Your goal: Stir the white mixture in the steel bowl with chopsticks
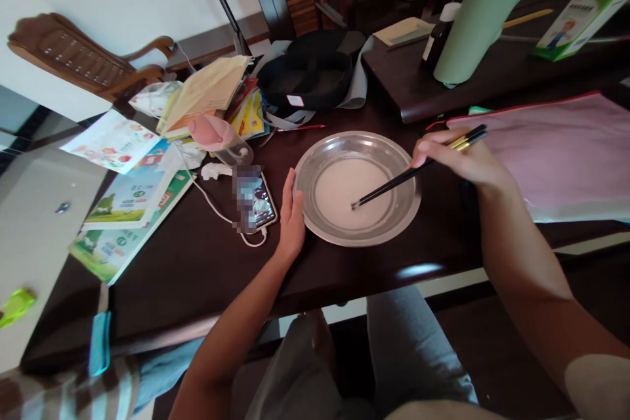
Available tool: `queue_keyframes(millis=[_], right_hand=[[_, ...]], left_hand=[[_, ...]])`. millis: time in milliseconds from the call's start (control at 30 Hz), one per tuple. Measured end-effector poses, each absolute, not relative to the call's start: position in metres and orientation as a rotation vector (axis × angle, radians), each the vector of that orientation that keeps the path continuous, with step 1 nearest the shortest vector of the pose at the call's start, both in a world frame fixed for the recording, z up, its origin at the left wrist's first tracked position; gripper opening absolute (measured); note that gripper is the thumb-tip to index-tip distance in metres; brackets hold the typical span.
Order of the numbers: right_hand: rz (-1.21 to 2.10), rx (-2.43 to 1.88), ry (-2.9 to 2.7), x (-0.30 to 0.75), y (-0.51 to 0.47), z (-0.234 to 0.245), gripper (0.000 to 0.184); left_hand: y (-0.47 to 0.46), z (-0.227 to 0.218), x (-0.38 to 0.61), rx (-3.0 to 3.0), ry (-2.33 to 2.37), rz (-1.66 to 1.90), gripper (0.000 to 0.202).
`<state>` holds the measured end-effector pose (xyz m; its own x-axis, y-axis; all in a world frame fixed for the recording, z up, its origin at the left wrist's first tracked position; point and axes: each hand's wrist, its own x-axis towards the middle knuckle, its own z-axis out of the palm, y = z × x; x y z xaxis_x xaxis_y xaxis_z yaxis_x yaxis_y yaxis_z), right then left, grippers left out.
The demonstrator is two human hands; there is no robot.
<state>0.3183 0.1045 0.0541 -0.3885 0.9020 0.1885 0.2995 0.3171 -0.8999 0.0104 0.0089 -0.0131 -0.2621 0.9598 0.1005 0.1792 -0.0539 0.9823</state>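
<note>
A wide metal bowl (407,210) stands on the dark table, with a milky white liquid (339,193) in its bottom. At its left side, my left hand (293,220) grips the rim, fingers along the outside and thumb at the edge. Black chopsticks (394,182) with gold bands are held together in my right hand (455,154), above the right rim. They slant down to the left, and their tips meet the liquid near the middle of the bowl.
Left of the bowl lie a phone (263,200) on a white cable, a pink-lidded cup (221,138) and books (123,203). A blue-handled knife (100,341) lies by the table's left front edge. Behind is a black case (308,82); to the right, a pink mesh pouch (551,157).
</note>
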Motion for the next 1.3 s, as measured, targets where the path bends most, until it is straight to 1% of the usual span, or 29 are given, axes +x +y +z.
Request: queue_keyframes(millis=[133, 267, 367, 500, 600, 700, 800, 967, 1067, 1200, 1300], right_hand=[[1.016, -1.061, -1.953, 0.309, 0.102, 0.053, 0.031], [0.890, -1.137, -1.708, 0.320, 0.108, 0.053, 0.033], [0.973, -1.104, -1.681, 0.325, 0.108, 0.055, 0.036], [1.094, -1.046, -1.927, 0.313, 0.101, 0.056, 0.032], [1.000, -1.075, -1.929, 0.307, 0.100, 0.055, 0.031], [0.874, -1.145, -1.759, 0.314, 0.105, 0.054, 0.033], [0.918, -1.127, -1.646, 0.323, 0.108, 0.055, 0.036], [1.065, -1.059, -1.911, 0.313, 0.101, 0.055, 0.033], [1.008, -1.072, -1.944, 0.306, 0.100, 0.054, 0.032], [0.885, -1.140, -1.731, 0.316, 0.104, 0.056, 0.034], [0.944, -1.116, -1.683, 0.322, 0.104, 0.057, 0.036]], left_hand=[[0.009, -0.014, 0.011, 1.260, 1.494, 1.391, 0.064], [0.009, -0.013, 0.011, 1.251, 1.487, 1.396, 0.063], [0.009, -0.013, 0.010, 1.255, 1.490, 1.393, 0.062], [0.009, -0.014, 0.011, 1.246, 1.480, 1.399, 0.062], [0.009, -0.015, 0.011, 1.237, 1.483, 1.394, 0.062], [0.009, -0.016, 0.010, 1.231, 1.476, 1.397, 0.063], [0.009, -0.016, 0.009, 1.229, 1.468, 1.402, 0.064], [0.009, -0.017, 0.009, 1.242, 1.469, 1.402, 0.062], [0.009, -0.017, 0.010, 1.243, 1.458, 1.404, 0.062], [0.009, -0.016, 0.009, 1.242, 1.465, 1.400, 0.063], [0.009, -0.015, 0.008, 1.242, 1.470, 1.397, 0.064]])
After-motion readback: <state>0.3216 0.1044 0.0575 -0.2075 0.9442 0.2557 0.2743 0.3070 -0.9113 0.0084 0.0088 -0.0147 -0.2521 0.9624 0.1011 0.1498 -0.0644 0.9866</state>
